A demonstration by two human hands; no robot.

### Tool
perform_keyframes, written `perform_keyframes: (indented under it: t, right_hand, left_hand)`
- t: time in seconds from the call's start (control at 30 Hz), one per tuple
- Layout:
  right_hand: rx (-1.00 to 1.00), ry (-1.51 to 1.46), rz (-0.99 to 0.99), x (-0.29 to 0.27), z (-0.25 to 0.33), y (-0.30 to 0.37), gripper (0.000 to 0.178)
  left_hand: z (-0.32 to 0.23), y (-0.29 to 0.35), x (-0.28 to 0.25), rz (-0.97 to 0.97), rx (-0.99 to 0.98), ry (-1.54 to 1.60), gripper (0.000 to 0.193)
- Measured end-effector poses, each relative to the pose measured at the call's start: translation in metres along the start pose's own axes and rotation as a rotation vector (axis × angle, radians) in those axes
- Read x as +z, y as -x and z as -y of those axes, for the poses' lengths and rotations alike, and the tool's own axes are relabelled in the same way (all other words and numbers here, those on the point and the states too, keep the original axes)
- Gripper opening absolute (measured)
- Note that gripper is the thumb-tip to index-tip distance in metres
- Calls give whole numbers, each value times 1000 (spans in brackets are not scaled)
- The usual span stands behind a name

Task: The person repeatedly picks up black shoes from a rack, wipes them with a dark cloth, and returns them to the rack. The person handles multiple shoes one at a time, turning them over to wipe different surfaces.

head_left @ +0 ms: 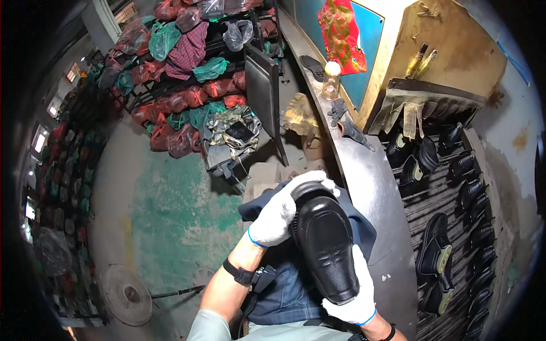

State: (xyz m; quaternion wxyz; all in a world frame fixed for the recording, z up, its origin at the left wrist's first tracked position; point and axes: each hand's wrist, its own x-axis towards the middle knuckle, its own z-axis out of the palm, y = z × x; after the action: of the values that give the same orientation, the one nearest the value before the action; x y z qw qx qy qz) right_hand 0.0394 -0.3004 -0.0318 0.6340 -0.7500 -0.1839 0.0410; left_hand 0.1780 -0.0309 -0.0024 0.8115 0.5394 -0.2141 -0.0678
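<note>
A shiny black leather shoe (327, 241) lies over my lap, with its rounded toe pointing away from me. My left hand (277, 216), in a white knitted glove, is closed around the far left side by the toe. A dark curved piece (310, 188) shows just beyond the toe under those fingers; whether it belongs to a second shoe I cannot tell. At the near end, my gloved right hand (355, 301) grips the heel from the right and below. Some of its fingers are hidden beneath the shoe.
On my right runs a metal ledge (372, 193) with a bottle (331, 79) and dark gloves (354, 133). Past it, black shoes (435, 244) ride a slatted conveyor (421, 199) from a machine (438, 51). A chair (263, 96), bagged racks (187, 96) and fan (126, 294) stand left.
</note>
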Motion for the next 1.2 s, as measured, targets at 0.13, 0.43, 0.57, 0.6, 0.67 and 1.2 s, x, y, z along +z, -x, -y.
perform_keyframes:
  t: [0.13,0.43,0.57,0.6,0.67,1.2]
  right_hand:
    - [-6,10,6,0,0,-3,129]
    - [51,-76,-5,4,-3,-7,125]
    - [-12,55,-23,9,-2,-13,120]
    - [-43,70,-31,10,-4,-15,117]
    - [-115,97,-49,13,-9,-22,113]
    - [230,-854,264,-20,-67,-127,103]
  left_hand:
    - [-5,-2,3,3,-37,-4,115]
    - [-7,0,6,-3,-89,9,118]
    - [1,4,3,-1,-17,0,112]
    - [3,6,1,8,26,-13,109]
    - [-13,5,3,-5,14,-136,98]
    - [68,164,82,791,409,-1426,47]
